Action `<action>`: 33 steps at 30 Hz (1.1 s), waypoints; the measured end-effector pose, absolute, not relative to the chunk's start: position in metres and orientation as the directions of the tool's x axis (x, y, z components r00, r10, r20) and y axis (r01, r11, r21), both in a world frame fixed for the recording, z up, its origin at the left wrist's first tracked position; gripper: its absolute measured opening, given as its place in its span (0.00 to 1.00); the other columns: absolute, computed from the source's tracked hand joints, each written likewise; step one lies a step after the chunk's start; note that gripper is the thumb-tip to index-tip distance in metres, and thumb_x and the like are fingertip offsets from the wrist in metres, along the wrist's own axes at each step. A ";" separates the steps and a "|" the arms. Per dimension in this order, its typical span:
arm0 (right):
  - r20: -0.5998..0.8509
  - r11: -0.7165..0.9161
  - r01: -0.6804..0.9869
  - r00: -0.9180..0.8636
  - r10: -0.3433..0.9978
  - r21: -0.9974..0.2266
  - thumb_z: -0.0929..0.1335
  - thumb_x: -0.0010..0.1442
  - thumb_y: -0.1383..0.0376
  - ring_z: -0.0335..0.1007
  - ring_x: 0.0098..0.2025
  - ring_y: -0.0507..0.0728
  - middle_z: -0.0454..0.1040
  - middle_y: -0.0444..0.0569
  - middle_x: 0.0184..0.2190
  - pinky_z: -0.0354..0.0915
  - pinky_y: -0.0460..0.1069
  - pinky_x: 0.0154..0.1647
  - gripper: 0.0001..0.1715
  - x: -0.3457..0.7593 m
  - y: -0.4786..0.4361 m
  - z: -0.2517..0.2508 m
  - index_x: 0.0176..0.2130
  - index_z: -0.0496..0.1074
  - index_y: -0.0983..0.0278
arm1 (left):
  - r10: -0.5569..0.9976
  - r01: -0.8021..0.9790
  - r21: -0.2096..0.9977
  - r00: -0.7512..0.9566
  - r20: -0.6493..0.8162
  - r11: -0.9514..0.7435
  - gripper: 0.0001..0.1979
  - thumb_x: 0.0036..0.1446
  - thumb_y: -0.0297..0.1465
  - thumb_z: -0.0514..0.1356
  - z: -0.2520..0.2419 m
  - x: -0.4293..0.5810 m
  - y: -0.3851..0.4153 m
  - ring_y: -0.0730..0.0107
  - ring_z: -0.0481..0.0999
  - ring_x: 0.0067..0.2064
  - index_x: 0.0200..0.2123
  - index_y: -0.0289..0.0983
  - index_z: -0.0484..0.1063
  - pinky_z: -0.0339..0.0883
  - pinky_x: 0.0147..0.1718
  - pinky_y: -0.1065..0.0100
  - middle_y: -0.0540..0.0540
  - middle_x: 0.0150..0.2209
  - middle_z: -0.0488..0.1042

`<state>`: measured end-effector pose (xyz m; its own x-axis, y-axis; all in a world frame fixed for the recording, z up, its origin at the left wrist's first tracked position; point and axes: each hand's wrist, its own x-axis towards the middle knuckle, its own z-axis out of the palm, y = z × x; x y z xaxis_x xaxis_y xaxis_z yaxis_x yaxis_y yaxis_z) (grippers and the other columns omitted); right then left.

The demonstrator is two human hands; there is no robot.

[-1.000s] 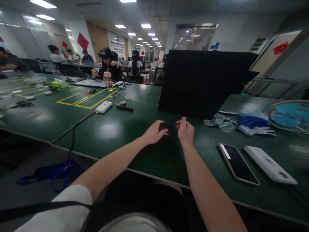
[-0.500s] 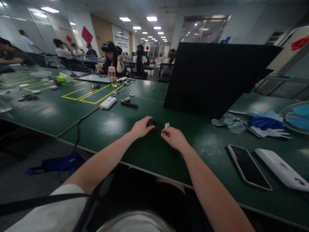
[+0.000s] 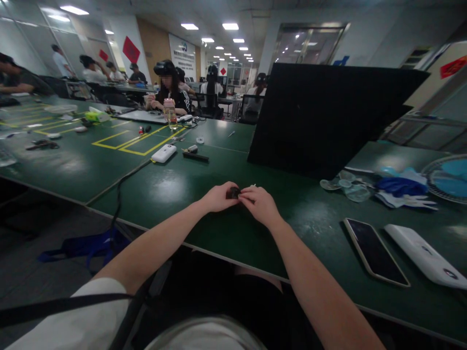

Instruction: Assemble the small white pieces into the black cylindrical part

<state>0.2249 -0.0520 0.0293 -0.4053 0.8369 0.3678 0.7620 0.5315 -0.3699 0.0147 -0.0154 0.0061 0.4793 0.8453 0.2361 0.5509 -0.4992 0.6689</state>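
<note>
Hand, left (image 3: 219, 198): gripping dark object (image 3: 232, 193) | hand, right (image 3: 260, 203): against it, grip unclear | phone (image 3: 375, 252): right of that hand

We can read no words or numbers for certain. On the white board (image 3: 181, 52) at the back we see a round dark logo above rows of characters, too small for us to make out. The red diamond (image 3: 131, 50) on the pillar, the smaller one (image 3: 103, 55) to its left and the red sign (image 3: 453, 67) at far right carry characters we cannot decipher. Our nearer white device (image 3: 412, 243) bears a dark logo and an oval mark, both illegible to us.
</note>
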 end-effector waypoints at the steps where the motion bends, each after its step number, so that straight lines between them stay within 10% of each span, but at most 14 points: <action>1: 0.366 0.529 0.764 -0.404 0.839 -0.370 0.66 0.67 0.60 0.69 0.52 0.60 0.77 0.48 0.50 0.66 0.59 0.52 0.13 0.227 -0.051 0.029 0.43 0.81 0.56 | 0.847 0.542 0.681 0.479 0.230 -0.491 0.26 0.55 0.42 0.65 0.006 0.015 -0.015 0.62 0.80 0.41 0.55 0.42 0.67 0.73 0.43 0.61 0.47 0.40 0.80; 23: 0.307 0.449 0.831 -0.355 0.883 -0.328 0.63 0.68 0.58 0.71 0.49 0.63 0.79 0.50 0.47 0.68 0.59 0.48 0.17 0.225 -0.062 0.039 0.48 0.79 0.56 | 0.854 0.575 0.661 0.478 0.206 -0.482 0.24 0.57 0.40 0.63 0.008 0.014 -0.015 0.61 0.81 0.42 0.56 0.43 0.66 0.74 0.43 0.60 0.46 0.42 0.81; 28: 0.437 0.354 0.879 -0.194 0.878 -0.320 0.61 0.66 0.68 0.61 0.63 0.67 0.69 0.52 0.63 0.62 0.65 0.60 0.25 0.252 -0.036 0.032 0.59 0.73 0.58 | 0.859 0.577 0.657 0.455 0.235 -0.486 0.25 0.56 0.41 0.64 0.008 0.015 -0.016 0.58 0.81 0.43 0.56 0.42 0.68 0.74 0.44 0.58 0.45 0.44 0.81; 33: 0.194 0.345 0.921 -0.311 0.931 -0.182 0.67 0.61 0.69 0.57 0.67 0.72 0.65 0.55 0.66 0.59 0.71 0.61 0.27 0.255 -0.015 0.011 0.59 0.74 0.57 | 0.876 0.614 0.636 0.421 0.235 -0.467 0.25 0.55 0.42 0.65 0.010 0.015 -0.016 0.58 0.81 0.42 0.54 0.42 0.69 0.74 0.42 0.59 0.45 0.43 0.80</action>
<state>0.2547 -0.0146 0.0114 -0.3105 0.9306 0.1939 0.9208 0.3451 -0.1818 0.0149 -0.0165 0.0097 0.4213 0.8758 0.2354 0.6144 -0.4665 0.6363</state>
